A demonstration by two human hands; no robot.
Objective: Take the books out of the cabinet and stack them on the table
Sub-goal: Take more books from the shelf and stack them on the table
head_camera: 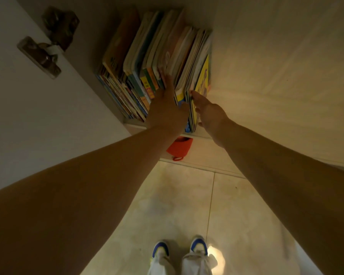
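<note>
Head view, looking down past both bare forearms: pale open cabinet (266,76) with its white door (28,116) swung to the left, two dark metal hinges (48,42) on the door's inner face. Below, glossy beige tiled floor (187,205), and blue-and-white sneakers (179,249) at bottom edge. One shelf holds a packed row of upright children's books (147,56), colourful spines facing out; shelf looks full, so I judge the job barely begun. No table in sight, nothing stacked that I can see. Red cloth item (180,147) with a loop sits on the level under the shelf. Left hand (167,108), arm fully extended, palm flat against the spines near the middle of the row, fingers straight and close together, tips slipping into a gap. Right hand (209,112), arm likewise outstretched, reaches the right end of the row; fingers extended, tips touching the edge of the thin yellow-covered book (204,76). Whether they pinch it, cannot tell. Seemingly a bundle at the right end is being bracketed between both hands, none lifted free yet.
</note>
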